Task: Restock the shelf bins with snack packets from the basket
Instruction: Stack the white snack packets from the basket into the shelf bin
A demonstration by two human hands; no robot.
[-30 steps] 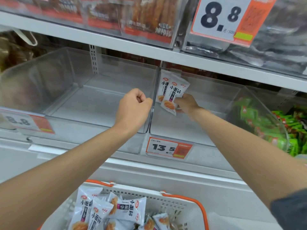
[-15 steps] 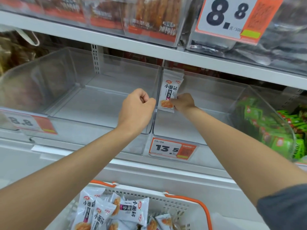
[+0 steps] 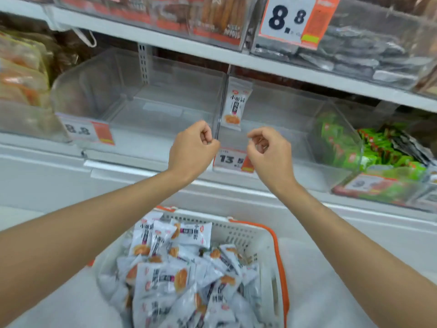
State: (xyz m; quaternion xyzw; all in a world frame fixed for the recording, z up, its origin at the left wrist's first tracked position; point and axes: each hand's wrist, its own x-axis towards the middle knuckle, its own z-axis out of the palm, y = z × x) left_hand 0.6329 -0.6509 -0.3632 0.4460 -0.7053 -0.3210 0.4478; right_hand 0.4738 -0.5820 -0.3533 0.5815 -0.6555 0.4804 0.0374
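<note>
Straight ahead of me stands a white metal shelf (image 3: 272, 65) in a shop aisle, its goods sorted into clear plastic bins. My left grip (image 3: 192, 147) is curled into a fist right at the front edge of the wall that two bins share. I cannot tell whether it pinches that edge or only sits against it. My right grip (image 3: 269, 152) hangs near it, in front of the right bin (image 3: 283, 110), fingers loosely curled and holding nothing.

One white snack packet (image 3: 234, 104) stands upright inside that bin, leaning on its left wall, above and between my two grips. Through the back of the left bin (image 3: 106, 91) a slotted upright (image 3: 143, 62) shows.

A small 8.8 tag (image 3: 87, 132) sits at the left bin's front, and a 13.5 tag (image 3: 233, 159) below the right bin is partly hidden by my grips. A large 8.8 tag (image 3: 293, 20) hangs on the tier above, between reddish-brown stick snacks (image 3: 212, 17) and dark packets (image 3: 366, 55). Green packets (image 3: 343, 143) fill the bin further right. Blurred orange-toned bags (image 3: 21, 72) lie at far left.

Under the bins runs a white ledge (image 3: 71, 176). Nearest me, low between my forearms, is the white basket (image 3: 250, 233) with its orange handle (image 3: 281, 256), heaped with loose packets (image 3: 160, 280) of the same white kind.
</note>
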